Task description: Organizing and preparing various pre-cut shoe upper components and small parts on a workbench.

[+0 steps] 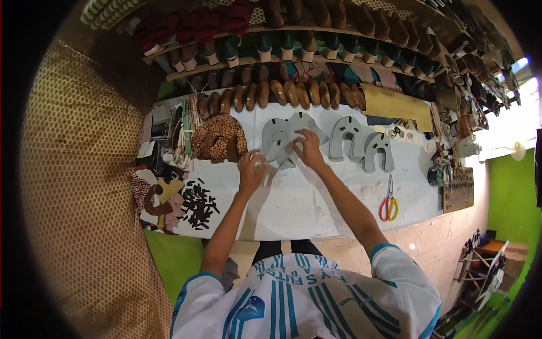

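Observation:
Over the white table my left hand [252, 168] is curled with thumb and fingertips drawn together; whatever it may pinch is too small to make out. My right hand [309, 151] pinches the edge of a grey U-shaped shoe upper [276, 133], one of a few overlapping grey pieces. Another grey upper [307, 123] lies partly behind my right fingertips. Two more sets of grey uppers, one nearer the middle [342, 138] and one farther right [377, 151], lie with small black tabs at their curved tops. Shadows of both hands fall on the tabletop.
Leopard-print pieces [219, 137] lie left of my left hand. A pile of small black strips [199, 204] and leather scraps [160, 198] sit at the left. Scissors [389, 204] with red and yellow handles lie right. A tin can [439, 176] stands beyond; shoe lasts [291, 93] line the back.

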Motion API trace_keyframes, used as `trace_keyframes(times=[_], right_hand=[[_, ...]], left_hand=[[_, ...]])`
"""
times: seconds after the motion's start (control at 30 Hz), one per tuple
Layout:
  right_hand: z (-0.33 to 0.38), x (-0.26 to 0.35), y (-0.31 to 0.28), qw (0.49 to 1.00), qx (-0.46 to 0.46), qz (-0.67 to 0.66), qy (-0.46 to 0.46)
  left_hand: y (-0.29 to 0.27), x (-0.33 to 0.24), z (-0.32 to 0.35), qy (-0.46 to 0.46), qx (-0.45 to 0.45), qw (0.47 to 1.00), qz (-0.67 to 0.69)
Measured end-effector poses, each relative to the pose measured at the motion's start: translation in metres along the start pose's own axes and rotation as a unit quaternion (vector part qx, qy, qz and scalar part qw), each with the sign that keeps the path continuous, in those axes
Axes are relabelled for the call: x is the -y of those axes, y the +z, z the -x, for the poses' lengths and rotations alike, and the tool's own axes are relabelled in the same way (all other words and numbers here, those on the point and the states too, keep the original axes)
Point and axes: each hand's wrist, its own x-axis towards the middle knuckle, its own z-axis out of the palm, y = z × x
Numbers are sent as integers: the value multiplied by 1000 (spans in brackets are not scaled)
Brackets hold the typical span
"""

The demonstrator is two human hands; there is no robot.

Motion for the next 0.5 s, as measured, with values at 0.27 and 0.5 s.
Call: trace_keyframes(times=[0.27, 0.5], right_hand=[[161, 128, -26, 973, 87, -161, 141], [152, 125, 19, 974, 119, -107, 160]], left_hand=[[-89, -30, 149, -110, 112, 987, 25], [-65, 28, 158, -162, 89, 983, 7]])
